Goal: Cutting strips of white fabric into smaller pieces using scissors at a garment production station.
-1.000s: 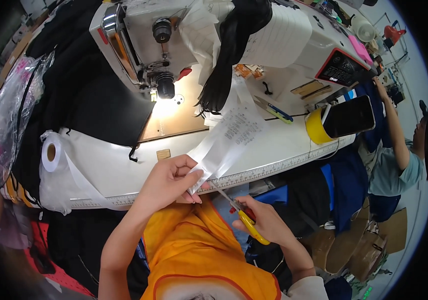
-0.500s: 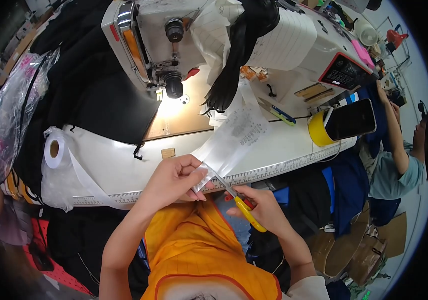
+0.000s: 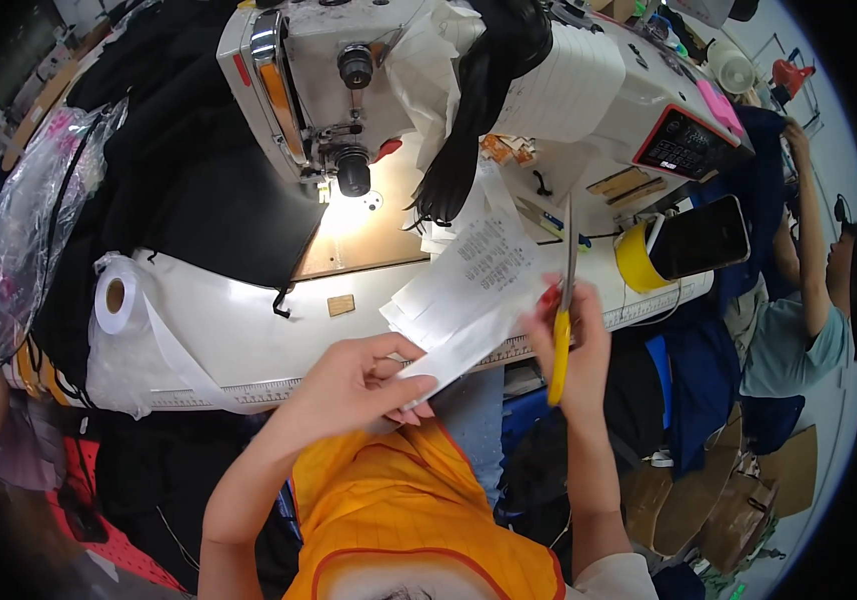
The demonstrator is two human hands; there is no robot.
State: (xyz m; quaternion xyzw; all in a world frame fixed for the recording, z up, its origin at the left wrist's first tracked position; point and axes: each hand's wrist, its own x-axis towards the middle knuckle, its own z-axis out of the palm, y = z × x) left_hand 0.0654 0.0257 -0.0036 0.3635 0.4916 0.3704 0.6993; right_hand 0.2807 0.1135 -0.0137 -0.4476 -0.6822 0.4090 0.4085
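Observation:
A narrow white label strip (image 3: 469, 345) is pinched between the thumb and fingers of my left hand (image 3: 354, 388), its far end reaching up to the right. My right hand (image 3: 581, 345) grips scissors (image 3: 561, 350) with yellow and red handles. Their blades point away from me, apart from the strip. Just beyond the strip, printed white labels (image 3: 497, 255) lie overlapping on the sewing table (image 3: 249, 335). Part of the right hand's fingers is blurred.
The sewing machine (image 3: 359, 90) stands at the back, black cloth (image 3: 219, 200) to its left. A white tape roll (image 3: 121, 300) sits on the left. At right are a yellow tape roll (image 3: 635, 262) and a phone (image 3: 701, 240). A co-worker (image 3: 794, 330) is at far right.
The scissors have moved from the strip near my left hand up and to the right, and their blades have swung to point away. My left hand has shifted slightly nearer me.

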